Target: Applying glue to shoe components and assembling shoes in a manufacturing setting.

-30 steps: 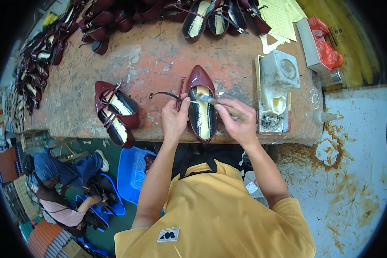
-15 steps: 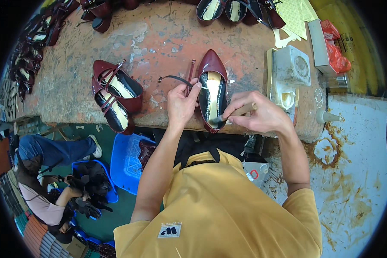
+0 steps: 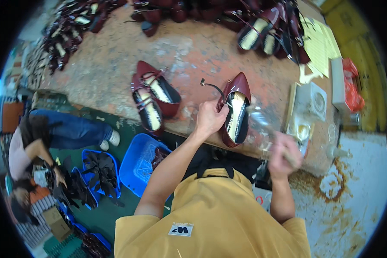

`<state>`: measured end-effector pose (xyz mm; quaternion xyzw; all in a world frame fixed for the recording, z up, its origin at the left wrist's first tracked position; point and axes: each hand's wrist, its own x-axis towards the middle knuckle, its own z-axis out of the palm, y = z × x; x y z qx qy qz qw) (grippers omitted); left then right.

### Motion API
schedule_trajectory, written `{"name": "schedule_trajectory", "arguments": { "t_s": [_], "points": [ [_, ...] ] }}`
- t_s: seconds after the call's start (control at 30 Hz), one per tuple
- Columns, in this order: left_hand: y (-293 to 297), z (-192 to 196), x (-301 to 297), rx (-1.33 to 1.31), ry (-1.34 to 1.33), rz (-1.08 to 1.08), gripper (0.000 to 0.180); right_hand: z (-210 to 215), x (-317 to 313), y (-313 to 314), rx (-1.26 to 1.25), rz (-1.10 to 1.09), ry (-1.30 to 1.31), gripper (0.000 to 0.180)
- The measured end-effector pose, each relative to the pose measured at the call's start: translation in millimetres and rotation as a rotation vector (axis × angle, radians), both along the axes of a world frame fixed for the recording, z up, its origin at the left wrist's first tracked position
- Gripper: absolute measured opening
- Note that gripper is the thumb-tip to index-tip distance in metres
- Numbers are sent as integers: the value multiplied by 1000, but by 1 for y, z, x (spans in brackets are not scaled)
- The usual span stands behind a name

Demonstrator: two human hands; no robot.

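A dark red pointed shoe (image 3: pixel 238 84) with a pale insole lies on the bench, toe away from me. My left hand (image 3: pixel 211 117) is closed at its left side, pinching its strap (image 3: pixel 213 85) against the shoe's edge; the fingertips are partly hidden. To the right of the shoe, my right hand (image 3: pixel 284 154) is blurred by motion, closed round the handle of a brush (image 3: pixel 260 119). The brush's bristles are apart from the shoe. Further left rests a pair of matching strapped shoes (image 3: pixel 165 98), one overlapping the other.
A whitish block (image 3: pixel 314 102) and a glue-smeared tray (image 3: pixel 293 103) stand right of the brush. Many red shoes (image 3: pixel 253 32) crowd the far edge. A white box (image 3: pixel 339 86) holds red plastic. Blue baskets (image 3: pixel 133 165) and a seated person (image 3: pixel 30 155) are at the left.
My right hand has lifted the brush out of the shoe's heel and swung it right. My left hand stays at the strap. The whole view has shifted, so the bench appears lower and further right.
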<state>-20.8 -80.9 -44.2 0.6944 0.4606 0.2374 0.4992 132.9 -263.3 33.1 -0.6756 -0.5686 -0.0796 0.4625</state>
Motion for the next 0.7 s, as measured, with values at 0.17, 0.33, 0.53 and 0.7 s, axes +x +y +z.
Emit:
{"name": "schedule_trajectory", "arguments": {
  "t_s": [0.17,0.33,0.53,0.7],
  "points": [
    [150,71,-67,660,147,281,34,0,33,-28,204,-259,607,23],
    [219,132,-143,287,-400,658,66,-19,60,-47,89,-350,713,23],
    [128,43,-141,375,691,277,59,-23,96,-86,45,-470,700,20],
    [105,62,-86,621,339,273,43,-25,123,-98,-44,-472,575,12]
  ]
}}
